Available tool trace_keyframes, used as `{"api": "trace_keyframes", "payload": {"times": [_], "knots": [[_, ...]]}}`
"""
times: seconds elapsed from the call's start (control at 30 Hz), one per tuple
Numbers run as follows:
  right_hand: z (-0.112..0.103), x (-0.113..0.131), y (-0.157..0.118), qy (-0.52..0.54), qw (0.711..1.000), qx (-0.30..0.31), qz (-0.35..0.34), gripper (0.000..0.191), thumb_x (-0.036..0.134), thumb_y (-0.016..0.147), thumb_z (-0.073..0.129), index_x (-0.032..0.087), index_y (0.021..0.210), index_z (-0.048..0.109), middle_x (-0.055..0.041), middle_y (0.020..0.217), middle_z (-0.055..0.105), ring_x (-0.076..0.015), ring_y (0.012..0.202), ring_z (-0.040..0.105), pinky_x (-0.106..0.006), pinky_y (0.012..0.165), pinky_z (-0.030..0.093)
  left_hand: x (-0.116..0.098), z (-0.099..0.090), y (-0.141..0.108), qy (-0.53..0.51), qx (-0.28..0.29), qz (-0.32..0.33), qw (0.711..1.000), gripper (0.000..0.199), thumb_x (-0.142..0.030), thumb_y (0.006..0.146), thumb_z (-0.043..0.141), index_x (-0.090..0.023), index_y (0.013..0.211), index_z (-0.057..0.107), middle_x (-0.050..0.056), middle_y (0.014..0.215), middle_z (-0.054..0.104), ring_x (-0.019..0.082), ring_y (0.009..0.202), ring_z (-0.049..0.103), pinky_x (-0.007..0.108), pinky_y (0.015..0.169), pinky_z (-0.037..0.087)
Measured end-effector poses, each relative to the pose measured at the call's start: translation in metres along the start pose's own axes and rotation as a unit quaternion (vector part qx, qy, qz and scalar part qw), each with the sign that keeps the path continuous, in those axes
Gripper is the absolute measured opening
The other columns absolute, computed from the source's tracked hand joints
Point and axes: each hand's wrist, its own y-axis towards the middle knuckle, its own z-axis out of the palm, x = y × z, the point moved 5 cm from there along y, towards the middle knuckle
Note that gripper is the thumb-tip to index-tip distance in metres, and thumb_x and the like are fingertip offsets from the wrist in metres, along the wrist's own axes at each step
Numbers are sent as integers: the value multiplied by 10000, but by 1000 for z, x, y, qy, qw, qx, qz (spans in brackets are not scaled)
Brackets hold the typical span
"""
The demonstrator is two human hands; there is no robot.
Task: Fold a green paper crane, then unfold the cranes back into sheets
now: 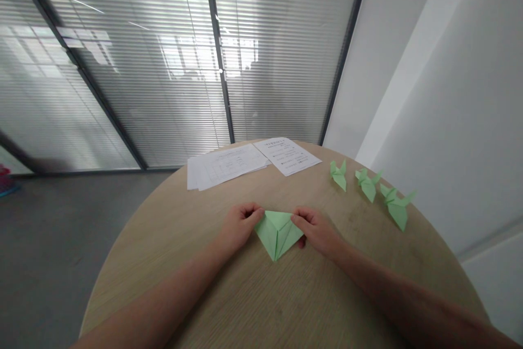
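Note:
A piece of folded green origami paper [278, 233] is held between my two hands above the middle of the round table. Its wide edge faces away from me and its point faces toward me, with creased flaps meeting along the centre. My left hand [242, 222] pinches the left corner between thumb and fingers. At the right corner, my right hand [314, 229] grips the paper with the thumb on top and fingers curled beneath. Both outer corners are partly hidden by the fingers.
Three folded green paper cranes [338, 175] stand in a row along the table's right side. Printed sheets [229, 165] lie at the far edge of the wooden table [229, 305]. Behind it is a glass partition with blinds [278, 55]; a white wall [461, 120] rises on the right.

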Motion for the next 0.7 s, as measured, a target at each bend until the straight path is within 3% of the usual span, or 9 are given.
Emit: {"api": "trace_keyframes", "payload": {"times": [0.3,0.7], "knots": [[3,0,2,25,999,8,-19,385,598,880,594,213,874,614,14,730,573,-115,533,545,-215,421,496,-1,-2,1,13,-22,-1,1000,359,-503,808,586,-177,676,655,6,626,570,166,629,506,288,617,376],[-3,-5,4,-4,1000,-21,9,350,543,887,592,225,748,542,26,616,529,-139,512,540,-244,440,479,-2,6,-2,15,15,7,1000,366,-507,835,581,-178,691,649,3,641,584,166,638,524,287,620,390]]}}
